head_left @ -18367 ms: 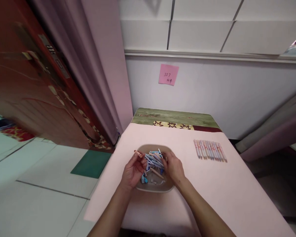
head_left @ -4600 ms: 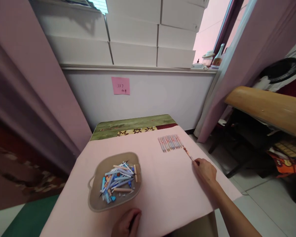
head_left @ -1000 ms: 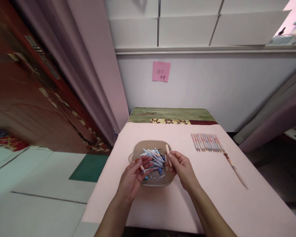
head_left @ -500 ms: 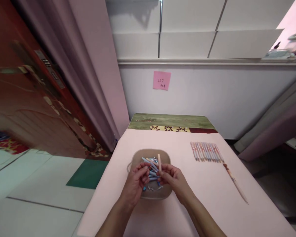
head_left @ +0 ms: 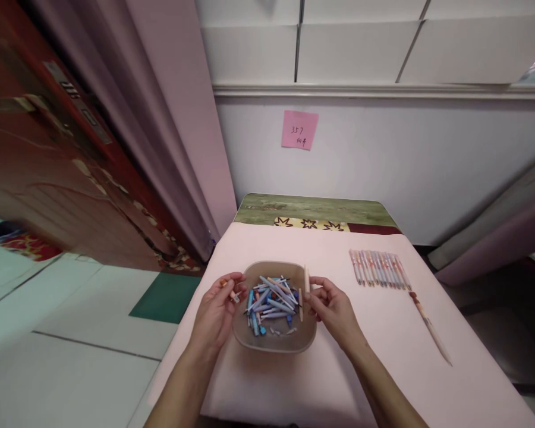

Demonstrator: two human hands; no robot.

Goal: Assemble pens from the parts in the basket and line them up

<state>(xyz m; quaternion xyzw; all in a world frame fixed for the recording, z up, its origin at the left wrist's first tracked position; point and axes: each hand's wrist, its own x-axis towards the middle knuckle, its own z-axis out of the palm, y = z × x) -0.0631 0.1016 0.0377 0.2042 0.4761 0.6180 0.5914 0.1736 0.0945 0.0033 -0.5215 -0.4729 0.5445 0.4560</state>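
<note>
My left hand (head_left: 214, 315) is closed in a pinch on a small orange-brown pen part (head_left: 230, 292) with a pale end, left of the bin. On the other side, my right hand (head_left: 334, 306) grips a cream pen barrel (head_left: 307, 278), which stands nearly upright over the bin's right rim. Between the hands sits a grey-beige plastic bin (head_left: 274, 345). It holds a loose heap of pen parts (head_left: 271, 303): blue, lilac and peach barrels, thin white tubes and small blue pieces. A few tiny clear bits lie at its near side.
Several assembled pens (head_left: 378, 268) lie in a neat row at the table's right. One giant pen-shaped object (head_left: 430, 327) with a brown top lies diagonally nearer me. The pink-white table (head_left: 258, 392) ends at a wall bearing a pink note (head_left: 299, 129). A reddish door (head_left: 49, 178) stands at left.
My hands have moved apart, left hand to the left with the orange-brown part, right hand to the right with the cream barrel. The bin's contents show more fully. The camera view has shifted slightly.
</note>
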